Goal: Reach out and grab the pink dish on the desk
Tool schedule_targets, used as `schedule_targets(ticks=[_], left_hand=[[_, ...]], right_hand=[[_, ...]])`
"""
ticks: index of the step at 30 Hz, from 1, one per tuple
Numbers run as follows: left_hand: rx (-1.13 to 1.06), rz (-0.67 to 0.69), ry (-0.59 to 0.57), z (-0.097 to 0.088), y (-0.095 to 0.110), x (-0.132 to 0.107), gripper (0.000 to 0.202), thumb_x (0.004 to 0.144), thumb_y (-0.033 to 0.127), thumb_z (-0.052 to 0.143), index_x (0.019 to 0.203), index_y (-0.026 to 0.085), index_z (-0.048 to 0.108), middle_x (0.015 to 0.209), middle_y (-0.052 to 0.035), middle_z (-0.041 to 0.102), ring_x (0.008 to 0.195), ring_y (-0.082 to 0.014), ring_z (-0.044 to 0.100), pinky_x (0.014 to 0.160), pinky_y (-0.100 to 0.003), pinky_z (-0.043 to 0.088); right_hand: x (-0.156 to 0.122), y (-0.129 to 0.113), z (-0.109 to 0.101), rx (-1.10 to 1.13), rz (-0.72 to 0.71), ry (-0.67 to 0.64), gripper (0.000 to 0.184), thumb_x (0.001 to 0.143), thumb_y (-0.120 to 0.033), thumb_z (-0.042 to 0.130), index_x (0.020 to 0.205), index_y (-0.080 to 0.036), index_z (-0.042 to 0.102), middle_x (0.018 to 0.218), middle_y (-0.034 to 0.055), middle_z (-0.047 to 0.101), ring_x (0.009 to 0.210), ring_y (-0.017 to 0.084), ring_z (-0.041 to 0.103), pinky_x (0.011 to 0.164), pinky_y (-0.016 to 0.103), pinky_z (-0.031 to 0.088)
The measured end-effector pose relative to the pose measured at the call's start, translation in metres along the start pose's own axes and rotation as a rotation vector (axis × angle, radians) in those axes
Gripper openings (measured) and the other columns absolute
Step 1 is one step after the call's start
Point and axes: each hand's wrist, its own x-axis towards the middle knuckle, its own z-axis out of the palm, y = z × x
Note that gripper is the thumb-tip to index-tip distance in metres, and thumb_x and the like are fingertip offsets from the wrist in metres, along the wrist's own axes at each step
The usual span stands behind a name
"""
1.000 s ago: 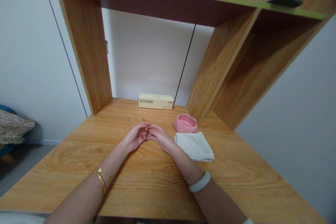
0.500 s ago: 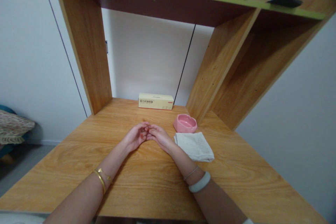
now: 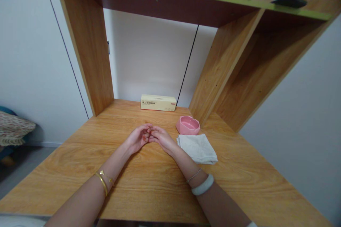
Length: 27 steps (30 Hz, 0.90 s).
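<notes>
My left hand (image 3: 137, 138) and my right hand (image 3: 161, 139) rest together on the wooden table (image 3: 149, 188), fingertips touching. Both are loosely cupped with the fingers gently curved, and I see nothing held in either. Just right of my right hand and wrist lies a folded light grey cloth (image 3: 198, 149). Behind the cloth stands a pink angular ashtray (image 3: 188, 125) with notches in its rim. Farther back, near the wall, a cream cling film box (image 3: 158, 103) lies lengthwise, its printed front facing me.
A wooden shelf unit rises from the table, with a left side panel (image 3: 87, 49), a right upright (image 3: 226, 64) and an overhead shelf (image 3: 160, 1). A dark flat object (image 3: 290, 1) sits on the upper shelf. At far left is a patterned cloth (image 3: 16, 127) over blue furniture.
</notes>
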Motion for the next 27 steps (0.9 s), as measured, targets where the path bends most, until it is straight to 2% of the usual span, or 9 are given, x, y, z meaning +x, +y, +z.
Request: schedule_targets(ticks=[27], left_hand=[[0.016,0.002,-0.006,-0.0008,-0.0005,0.0003,0.006,0.071,0.009,0.049,0.074,0.012,0.053,0.053,0.0054,0.044,0.034,0.0003,0.028,0.033,-0.01,0.025]], right_hand=[[0.0007,0.0012,-0.0001,-0.005,-0.004,0.01,0.017,0.065,-0.025,0.058,0.079,-0.016,0.055,0.07,0.0012,0.063,0.062,0.013,0.06,0.064,0.027,0.044]])
